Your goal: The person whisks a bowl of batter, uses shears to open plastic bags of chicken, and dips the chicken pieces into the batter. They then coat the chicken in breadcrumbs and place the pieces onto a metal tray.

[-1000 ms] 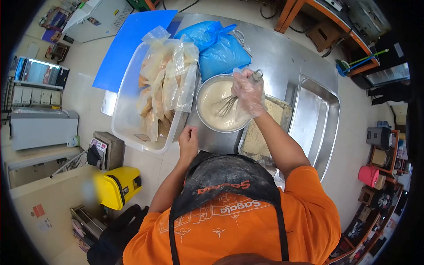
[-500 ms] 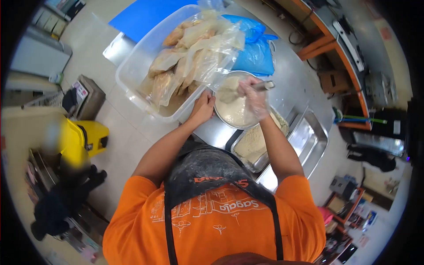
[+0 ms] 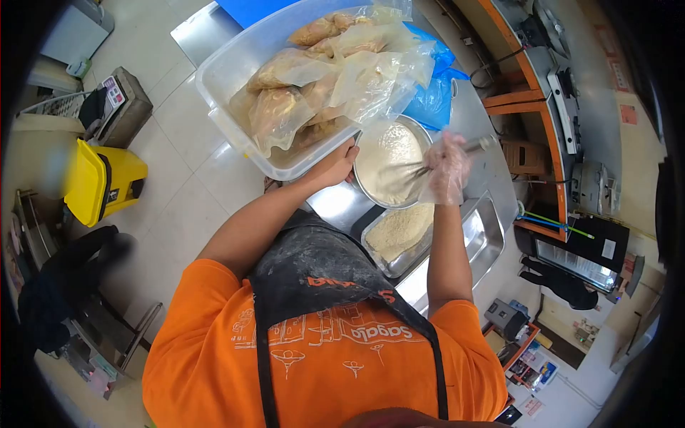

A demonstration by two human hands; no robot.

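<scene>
A round metal bowl [image 3: 360, 187] holds pale, creamy batter [image 3: 389, 153]. My bare left hand [image 3: 337, 165] is closed at the bowl's left edge, its fingers partly hidden, beside the plastic tub. In a clear plastic glove, my right hand [image 3: 448, 167] grips a whisk [image 3: 479, 145] over the bowl's right side. The whisk's handle points to the upper right, while its blurred wires reach into the batter. Just below the bowl, a metal tray [image 3: 394, 271] contains pale, crumbly coating [image 3: 399, 232].
A translucent tub [image 3: 214, 93] with bagged, raw-looking meat pieces [image 3: 278, 118] stands left of the bowl. Blue plastic bags [image 3: 432, 103] lie behind it. An empty-looking steel pan [image 3: 485, 232] sits at right on the metal table [image 3: 481, 121]. A yellow bin [image 3: 89, 182] stands on the floor.
My right hand has moved right and slightly down across the bowl with the whisk, whose wires now show. My left hand stays at the bowl's edge. The camera view has shifted.
</scene>
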